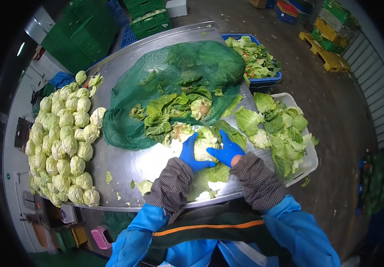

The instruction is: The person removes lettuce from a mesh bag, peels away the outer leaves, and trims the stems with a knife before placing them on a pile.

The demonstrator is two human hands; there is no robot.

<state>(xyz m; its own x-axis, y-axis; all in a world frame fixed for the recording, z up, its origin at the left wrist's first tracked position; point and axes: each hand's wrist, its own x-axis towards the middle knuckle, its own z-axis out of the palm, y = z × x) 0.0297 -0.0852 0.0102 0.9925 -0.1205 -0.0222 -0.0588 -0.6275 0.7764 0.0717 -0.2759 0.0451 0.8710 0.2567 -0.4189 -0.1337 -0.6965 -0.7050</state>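
Note:
A pale green cabbage (205, 143) sits between my two blue-gloved hands over the metal table. My left hand (192, 155) cups its left side with the fingers curved round it. On the other side my right hand (227, 150) presses against the cabbage, thumb across its front. Loose outer leaves (219, 173) lie just below my hands, and a large leaf (233, 133) spreads behind the right one. Farther back, another cabbage (201, 108) shows its cut stem among leaves on a green mesh sack (132, 104).
Trimmed cabbages (63, 142) are piled along the left of the metal table (101, 164). A white crate (310, 162) full of leaves stands at right, with a blue crate (267, 81) of leaves behind it. Green crates (150, 22) and a yellow pallet (334, 60) stand beyond.

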